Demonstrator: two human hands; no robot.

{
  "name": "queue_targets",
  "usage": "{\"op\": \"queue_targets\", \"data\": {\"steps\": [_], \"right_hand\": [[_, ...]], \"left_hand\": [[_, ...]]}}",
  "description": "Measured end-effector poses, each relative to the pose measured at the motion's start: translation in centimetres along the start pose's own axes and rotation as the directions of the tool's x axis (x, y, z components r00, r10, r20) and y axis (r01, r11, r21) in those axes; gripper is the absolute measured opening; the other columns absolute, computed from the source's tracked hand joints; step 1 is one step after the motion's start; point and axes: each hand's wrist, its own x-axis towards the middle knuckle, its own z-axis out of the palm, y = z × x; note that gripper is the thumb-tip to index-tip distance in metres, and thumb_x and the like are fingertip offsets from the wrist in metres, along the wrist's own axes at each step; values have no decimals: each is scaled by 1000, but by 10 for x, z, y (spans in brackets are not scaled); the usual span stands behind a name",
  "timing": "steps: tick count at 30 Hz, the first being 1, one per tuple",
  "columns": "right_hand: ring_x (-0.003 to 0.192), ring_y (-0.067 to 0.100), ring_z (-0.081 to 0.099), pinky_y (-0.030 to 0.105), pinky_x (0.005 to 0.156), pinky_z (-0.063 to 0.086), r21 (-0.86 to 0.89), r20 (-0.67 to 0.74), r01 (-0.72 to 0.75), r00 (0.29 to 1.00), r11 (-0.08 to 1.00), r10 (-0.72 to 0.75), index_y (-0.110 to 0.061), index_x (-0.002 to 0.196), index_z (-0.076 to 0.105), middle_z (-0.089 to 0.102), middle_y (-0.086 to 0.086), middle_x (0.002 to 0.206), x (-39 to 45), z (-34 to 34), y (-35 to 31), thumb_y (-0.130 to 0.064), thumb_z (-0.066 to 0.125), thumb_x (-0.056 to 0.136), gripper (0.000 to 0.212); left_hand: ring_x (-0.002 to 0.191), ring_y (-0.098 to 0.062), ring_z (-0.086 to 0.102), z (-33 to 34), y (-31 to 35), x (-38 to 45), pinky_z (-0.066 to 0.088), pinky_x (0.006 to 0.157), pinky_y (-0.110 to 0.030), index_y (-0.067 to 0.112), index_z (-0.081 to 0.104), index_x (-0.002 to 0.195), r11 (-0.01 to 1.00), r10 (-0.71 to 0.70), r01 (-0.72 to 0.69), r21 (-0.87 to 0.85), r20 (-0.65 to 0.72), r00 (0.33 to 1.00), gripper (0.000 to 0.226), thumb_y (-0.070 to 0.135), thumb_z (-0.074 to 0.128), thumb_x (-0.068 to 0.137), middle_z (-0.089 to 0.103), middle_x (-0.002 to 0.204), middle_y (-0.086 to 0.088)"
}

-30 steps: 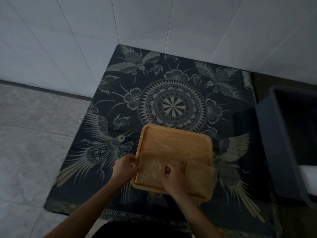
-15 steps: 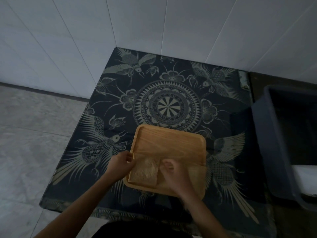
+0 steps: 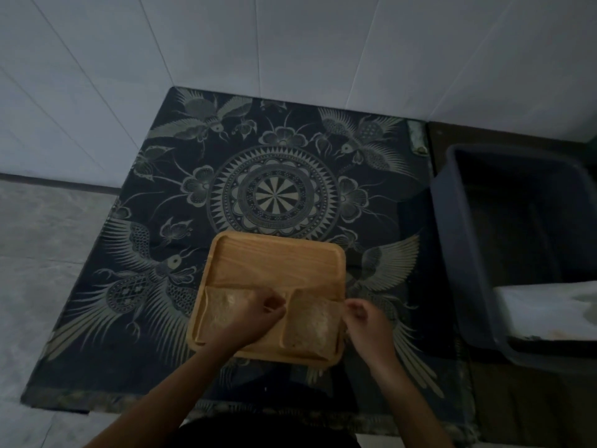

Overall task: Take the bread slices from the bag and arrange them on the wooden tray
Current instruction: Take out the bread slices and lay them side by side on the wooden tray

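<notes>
Wooden tray (image 3: 277, 263) holds two bread slices. My left hand (image 3: 255, 315) rests on left slice (image 3: 219, 310). My right hand (image 3: 365, 321) pinches right slice (image 3: 311, 328) edge.

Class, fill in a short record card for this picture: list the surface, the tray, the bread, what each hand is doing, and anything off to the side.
Surface: dark patterned cloth with birds and a round centre motif
Tray: wooden tray, far half bare
Bread: two slices side by side along the near edge, left slice, right slice
Left hand: resting between the two slices
Right hand: fingers at the right slice's outer edge
Side: dark plastic tub to the right
Bag: not clearly visible
</notes>
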Motion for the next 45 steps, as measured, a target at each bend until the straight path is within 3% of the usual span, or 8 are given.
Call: {"op": "queue_targets", "data": {"steps": [4, 8, 16, 22, 26, 29, 41, 45], "right_hand": [[95, 9, 68, 39, 87, 60, 47, 56, -86, 995, 995, 84, -26, 111, 66, 70, -10, 102, -1, -2, 16, -34, 67, 97, 16], [99, 13, 68, 45, 93, 60, 130, 186, -196, 968, 972, 171, -24, 117, 61, 66, -12, 102, -3, 6, 24, -31, 71, 96, 25], [94, 11, 72, 31, 76, 61, 282, 236, -304, 941, 910, 241, -23, 114, 68, 74, -5, 106, -6, 13, 28, -26, 77, 92, 24], [88, 11, 76, 28, 70, 60, 330, 208, -244, 961, 912, 182, -21, 116, 69, 79, -3, 101, -2, 13, 14, -22, 78, 90, 27], [95, 15, 75, 41, 87, 63, 342, 212, -188, 970, 921, 119, -22, 116, 69, 79, -1, 104, 5, 19, -11, -24, 85, 84, 36], [92, 13, 75, 31, 75, 64, 340, 215, -143, 974, 930, 71, -24, 111, 69, 77, 0, 102, 12, 30, -33, -23, 87, 82, 35], [89, 12, 74, 29, 69, 64, 275, 270, -145, 960, 950, 69, -28, 109, 67, 75, -3, 104, 54, 110, -102, -33, 88, 79, 37], [98, 15, 71, 41, 90, 62, 237, 260, -127, 964, 963, 63, -25, 111, 67, 72, -2, 108, 66, 134, -110, -27, 86, 81, 36]], "left_hand": [[97, -21, 68, 18, 3, -1, 55, 89, -35, 6, 71, 109, 998, -60, 60, -14, 2, 998, 19, 14, 70, 91, 72, 104, -9], [80, -8, 65, 28, 2, -1, 51, 71, -19, 9, 72, 108, 993, -113, 111, -44, -54, 992, 20, 15, 73, 89, 72, 99, -5], [102, -38, 71, 41, 3, -1, 57, 92, -49, 3, 70, 112, 914, -271, 257, -313, -1, 963, 23, 11, 72, 90, 75, 105, -22], [94, -32, 70, 26, 8, -2, 58, 82, -40, 3, 71, 112, 868, -236, 234, -439, 52, 970, 20, 4, 66, 93, 72, 110, -28], [96, -23, 73, 0, 4, 2, 59, 82, -35, 13, 74, 112, 862, -195, 190, -469, 38, 980, 20, 10, 66, 93, 76, 106, -12], [96, -19, 75, -21, -4, 10, 60, 77, -31, 20, 75, 107, 857, -193, 177, -484, 18, 981, 16, 16, 69, 93, 78, 102, -2], [86, -25, 78, -103, -40, 57, 66, 77, -46, 10, 76, 99, 871, -326, 227, -436, -166, 931, 19, 15, 82, 81, 78, 94, -12], [86, -26, 77, -119, -54, 73, 65, 82, -43, 12, 79, 101, 904, -345, 266, -334, -207, 915, 22, 19, 83, 81, 78, 92, -9]]}}
